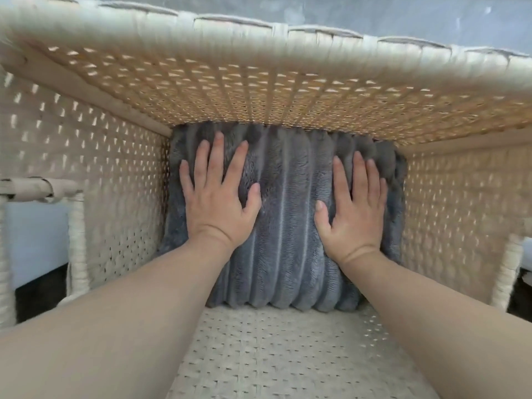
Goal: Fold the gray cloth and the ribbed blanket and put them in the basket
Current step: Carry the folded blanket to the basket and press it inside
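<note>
The folded ribbed blanket (285,226), grey and plush, lies at the bottom of a tall white woven basket (259,90). Both my arms reach down into the basket. My left hand (218,194) lies flat on the blanket's left half with fingers spread. On the right half my right hand (354,208) presses down, its fingers straight. The gray cloth is not visible; whether it lies under the blanket cannot be told.
The basket's woven walls close in on all sides, with the near wall (288,355) below my forearms. A white wrapped frame (77,240) stands outside on the left. Grey floor (403,12) shows beyond the far rim.
</note>
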{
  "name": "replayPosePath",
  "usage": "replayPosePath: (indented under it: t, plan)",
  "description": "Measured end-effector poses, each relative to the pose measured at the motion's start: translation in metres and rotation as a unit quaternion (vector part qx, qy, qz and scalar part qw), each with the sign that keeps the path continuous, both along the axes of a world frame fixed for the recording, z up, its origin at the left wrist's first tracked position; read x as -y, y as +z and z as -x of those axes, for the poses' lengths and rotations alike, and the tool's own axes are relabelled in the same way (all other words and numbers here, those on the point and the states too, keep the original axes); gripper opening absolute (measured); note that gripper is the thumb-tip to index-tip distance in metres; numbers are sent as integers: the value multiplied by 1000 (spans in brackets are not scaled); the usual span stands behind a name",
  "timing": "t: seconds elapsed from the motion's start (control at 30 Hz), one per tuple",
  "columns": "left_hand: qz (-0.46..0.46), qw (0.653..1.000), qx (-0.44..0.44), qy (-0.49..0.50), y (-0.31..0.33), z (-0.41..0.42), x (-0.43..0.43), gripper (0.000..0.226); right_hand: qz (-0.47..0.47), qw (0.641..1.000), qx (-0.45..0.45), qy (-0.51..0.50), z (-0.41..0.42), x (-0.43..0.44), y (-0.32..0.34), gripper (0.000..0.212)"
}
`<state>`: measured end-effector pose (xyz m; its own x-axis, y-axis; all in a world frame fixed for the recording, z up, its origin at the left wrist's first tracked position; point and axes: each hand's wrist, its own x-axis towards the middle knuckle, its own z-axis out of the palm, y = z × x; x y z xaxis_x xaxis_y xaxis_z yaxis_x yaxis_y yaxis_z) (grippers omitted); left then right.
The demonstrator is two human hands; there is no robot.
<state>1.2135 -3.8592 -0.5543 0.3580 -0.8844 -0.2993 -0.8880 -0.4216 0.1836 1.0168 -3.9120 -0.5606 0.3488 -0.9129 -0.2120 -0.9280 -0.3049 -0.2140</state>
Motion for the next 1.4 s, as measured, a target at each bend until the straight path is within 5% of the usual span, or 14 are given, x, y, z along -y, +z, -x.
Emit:
replayPosePath:
  t: [0.53,0.9,1.03,1.13,1.17,1.23,1.3,1.33,1.4]
  plan:
    - [155,988,-7,19,-65,6,3,59,61,995,78,23,6,7,-64,63]
    - [-63,996,-57,37,36,-6,23,60,-139,987,-85,7,-13,22,44,67]
    - [-13,979,-139,150,91,-8,39,43,-185,981,-48,-20,-22,36,101,56]
    - [78,939,-135,306,128,-7,33,8,-153,982,1,-110,-22,26,135,23]
    - [62,909,-161,380,135,-6,28,16,-191,964,29,-185,-23,20,142,16]
    - [-27,790,-268,551,141,-5,17,30,-351,865,104,-343,-26,6,148,28]
    - [-147,656,-399,623,141,-2,5,32,-491,788,104,-356,-26,-6,143,31]
    - [-197,635,-445,600,139,0,-1,33,-532,782,81,-313,-25,-9,137,30]
    - [-279,662,-478,506,127,5,-5,37,-563,789,37,-245,-28,-6,121,29]
